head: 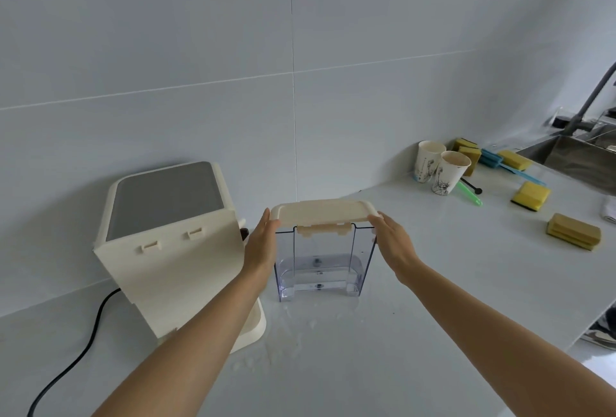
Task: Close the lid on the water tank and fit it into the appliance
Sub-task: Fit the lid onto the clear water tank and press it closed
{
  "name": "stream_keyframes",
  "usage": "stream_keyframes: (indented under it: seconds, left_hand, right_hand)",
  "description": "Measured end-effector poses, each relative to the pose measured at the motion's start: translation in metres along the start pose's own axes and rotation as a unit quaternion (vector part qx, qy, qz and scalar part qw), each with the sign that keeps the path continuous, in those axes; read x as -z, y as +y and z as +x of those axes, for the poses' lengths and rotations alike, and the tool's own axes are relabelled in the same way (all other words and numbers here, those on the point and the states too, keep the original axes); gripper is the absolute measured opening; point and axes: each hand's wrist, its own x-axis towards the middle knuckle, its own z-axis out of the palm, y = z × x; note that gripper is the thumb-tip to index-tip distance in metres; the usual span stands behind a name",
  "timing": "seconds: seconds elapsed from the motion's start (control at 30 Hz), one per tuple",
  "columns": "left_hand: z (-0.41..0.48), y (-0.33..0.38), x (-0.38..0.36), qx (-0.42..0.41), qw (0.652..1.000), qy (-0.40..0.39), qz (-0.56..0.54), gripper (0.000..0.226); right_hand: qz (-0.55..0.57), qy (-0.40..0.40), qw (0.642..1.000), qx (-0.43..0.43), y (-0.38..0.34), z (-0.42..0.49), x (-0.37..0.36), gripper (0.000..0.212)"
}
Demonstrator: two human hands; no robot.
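Item 1: clear, box-shaped plastic water tank (pixel 318 263), upright on the white countertop (pixel 416 316), just right of the appliance, not in it. Looks empty or near-empty; can't tell for sure.

Item 2: cream, flat rectangular plastic lid (pixel 322 209) w/ rounded corners, lying across the tank's top. Cream latch tab (pixel 324 229) hangs over the near rim. Appears seated level; whether clicked fully home, can't tell.

Item 3: cream plastic countertop appliance (pixel 173 250) w/ grey top panel, back plate facing the camera, two slot clips on it. Black power cord (pixel 83 343) runs off lower left.

Left hand (pixel 261 243): flat vs. the tank's left side, fingers straight and pressed together, tips at the lid's left end.

Right hand (pixel 395 240): mirror pose on the right side, fingers together, extended along the lid's right end. Not pinching; palms clamp from both sides.

Status: lid step approx. done or in final press-down. Left to do: lift the tank, carry it over to the appliance, line it up w/ the back plate, seat it.

Misc.: water droplets (pixel 283 333) on the counter in front of the tank; two paper cups (pixel 440 169), yellow sponges (pixel 531 195), steel sink (pixel 580 153) far right, well apart.
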Motion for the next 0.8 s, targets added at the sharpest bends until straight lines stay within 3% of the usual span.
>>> stream_keyframes:
  seconds: [0.2, 0.33, 0.5, 0.63, 0.8]
  left_hand:
    - [-0.003, -0.003, -0.003, 0.001, 1.0, 0.015, -0.018, 0.053]
    - [-0.001, -0.006, -0.004, 0.015, 0.999, 0.017, -0.024, 0.053]
    - [-0.001, -0.01, -0.006, 0.023, 0.999, 0.025, -0.024, 0.058]
    - [-0.001, -0.014, -0.01, 0.113, 0.988, 0.052, -0.097, 0.066]
    - [-0.007, -0.012, -0.02, 0.196, 0.97, 0.006, -0.146, 0.084]
  right_hand:
    - [-0.036, -0.011, 0.999, -0.004, 0.005, 0.001, -0.001, 0.054]
    - [-0.06, -0.034, 0.998, -0.008, 0.008, 0.001, 0.001, 0.042]
    - [-0.078, -0.033, 0.996, -0.014, 0.004, 0.004, 0.004, 0.05]
    - [-0.067, -0.007, 0.998, 0.007, -0.012, 0.017, 0.011, 0.065]
    - [-0.074, -0.036, 0.997, 0.01, -0.033, 0.035, 0.003, 0.067]
